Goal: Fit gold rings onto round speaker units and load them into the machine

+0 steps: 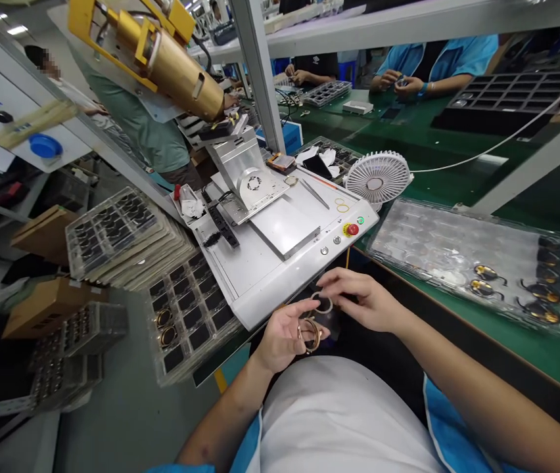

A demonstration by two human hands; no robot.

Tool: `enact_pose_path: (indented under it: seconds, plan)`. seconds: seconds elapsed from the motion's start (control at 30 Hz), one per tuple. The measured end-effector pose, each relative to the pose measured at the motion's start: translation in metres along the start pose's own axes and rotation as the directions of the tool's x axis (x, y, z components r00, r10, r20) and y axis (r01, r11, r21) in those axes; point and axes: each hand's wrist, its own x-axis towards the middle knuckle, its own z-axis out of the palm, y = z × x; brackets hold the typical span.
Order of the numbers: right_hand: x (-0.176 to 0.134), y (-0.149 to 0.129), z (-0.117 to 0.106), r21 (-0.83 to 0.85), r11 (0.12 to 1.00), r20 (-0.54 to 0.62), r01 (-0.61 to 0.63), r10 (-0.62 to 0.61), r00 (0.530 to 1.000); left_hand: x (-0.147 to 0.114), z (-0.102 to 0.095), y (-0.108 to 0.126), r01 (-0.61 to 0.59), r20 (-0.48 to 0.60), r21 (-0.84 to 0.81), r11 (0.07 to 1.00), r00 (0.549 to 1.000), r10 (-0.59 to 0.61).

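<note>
In front of my lap, my left hand (284,336) is closed around a gold-rimmed round case (315,336), its thumb and fingers at the rim. My right hand (361,299) pinches a thin pale ring (330,307) just above the case. The ring's left side comes close to my left fingertips; whether they touch it I cannot tell. Both hands are near the front edge of a white machine base (240,309). On that base lie two thin yellow rings (342,207) and a pair of tweezers (315,194).
A gold machine head (181,72) hangs over a metal fixture (253,180). A red stop button (353,229) sits at the base's right corner, near a white fan (377,179). Stacked trays (127,243) and a tray with gold rings (186,315) stand left; a clear tray (418,243) lies right.
</note>
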Motion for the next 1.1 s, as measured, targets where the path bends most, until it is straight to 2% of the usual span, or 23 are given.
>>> enact_pose_path:
  seconds: [0.07,0.13,0.2,0.27,0.4,0.53,0.63,0.73,0.77,0.83,0.87,0.9,0.97,1.03,1.1]
  plan:
    - [-0.003,0.008,0.015,0.111,0.984,-0.135,-0.141,0.155,0.979,-0.002,0.001,-0.004,-0.062,-0.068,-0.002,0.998,0.996,0.061]
    - [-0.007,0.013,0.032,0.168,0.959,-0.238,-0.228,0.264,0.935,-0.002,0.003,-0.009,-0.096,-0.102,-0.002,0.995,0.990,0.095]
    - [-0.009,0.015,0.045,0.115,0.964,-0.332,-0.239,0.264,0.906,-0.002,0.006,-0.014,-0.116,-0.116,0.000,0.993,0.987,0.115]
    - [-0.009,0.012,0.052,-0.003,0.978,-0.402,-0.207,0.189,0.896,-0.002,0.007,-0.017,-0.122,-0.116,0.008,0.993,0.986,0.122]
    - [-0.005,0.006,0.050,-0.203,0.973,-0.378,-0.106,0.022,0.925,-0.003,0.006,-0.019,-0.123,-0.083,0.011,0.992,0.989,0.123]
    - [-0.006,0.007,0.047,-0.246,0.969,-0.328,0.004,-0.087,0.941,-0.002,0.000,-0.018,-0.179,-0.058,-0.028,0.983,0.983,0.177]
    - [-0.008,0.008,0.044,-0.288,0.956,-0.236,0.052,-0.124,0.964,-0.001,-0.006,-0.018,-0.170,-0.042,-0.044,0.984,0.985,0.169]
    - [0.002,0.009,0.034,-0.282,0.958,-0.134,0.057,-0.098,0.986,0.000,-0.013,-0.018,-0.167,-0.068,-0.048,0.985,0.984,0.164]
    - [0.010,0.011,0.028,-0.262,0.965,-0.137,0.020,-0.058,0.989,0.000,-0.015,-0.017,-0.178,-0.084,-0.049,0.983,0.981,0.173]
    - [0.033,0.016,0.013,-0.177,0.975,-0.198,-0.132,0.096,0.976,0.000,-0.018,-0.017,-0.202,-0.113,-0.047,0.978,0.974,0.196]
    - [0.048,0.019,0.005,-0.113,0.966,-0.240,-0.234,0.202,0.949,-0.001,-0.018,-0.016,-0.207,-0.118,-0.044,0.977,0.973,0.201]
    - [0.065,0.023,-0.002,-0.039,0.938,-0.281,-0.345,0.321,0.905,-0.002,-0.018,-0.016,-0.207,-0.116,-0.037,0.978,0.972,0.202]
    - [0.097,0.029,-0.016,0.090,0.844,-0.336,-0.529,0.526,0.781,-0.005,-0.018,-0.016,-0.207,-0.100,-0.019,0.978,0.974,0.205]
    - [0.121,0.034,-0.025,0.149,0.758,-0.373,-0.635,0.637,0.674,-0.009,-0.017,-0.016,-0.213,-0.084,0.010,0.977,0.974,0.213]
    - [0.131,0.037,-0.030,0.149,0.718,-0.410,-0.680,0.671,0.618,-0.014,-0.019,-0.017,-0.231,-0.085,0.055,0.971,0.968,0.235]
